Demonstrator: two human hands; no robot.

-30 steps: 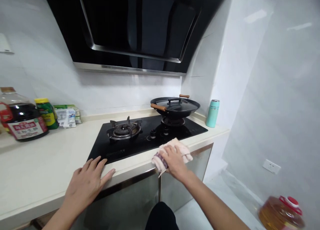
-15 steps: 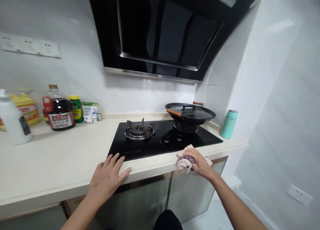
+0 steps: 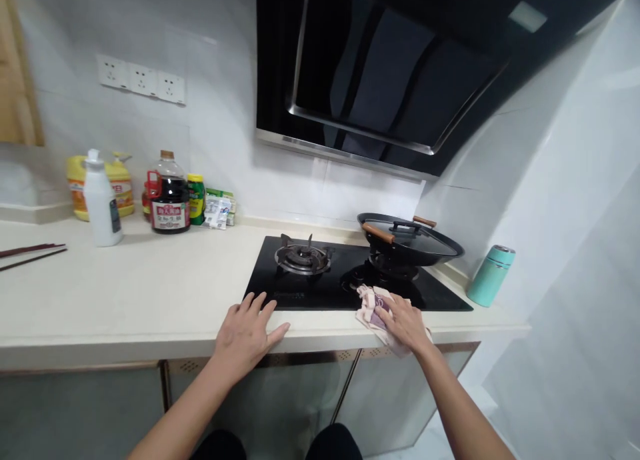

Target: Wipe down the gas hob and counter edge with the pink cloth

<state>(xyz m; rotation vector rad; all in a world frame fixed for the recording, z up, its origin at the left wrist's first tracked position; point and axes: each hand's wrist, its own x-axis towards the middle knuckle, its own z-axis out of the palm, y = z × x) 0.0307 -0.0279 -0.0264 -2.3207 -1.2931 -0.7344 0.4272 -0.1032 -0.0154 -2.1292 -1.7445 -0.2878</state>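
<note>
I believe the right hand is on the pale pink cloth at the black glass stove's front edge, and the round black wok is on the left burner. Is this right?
Not entirely: the head view shows the round black wok on the right burner, not the left burner. The rest is right: the right hand is on the pale pink cloth.

Pink cloth [image 3: 369, 307] farther onto the gas hob [image 3: 437, 296]
Beneath and left of the right hand [image 3: 404, 321], it covers more glass than before.
</note>
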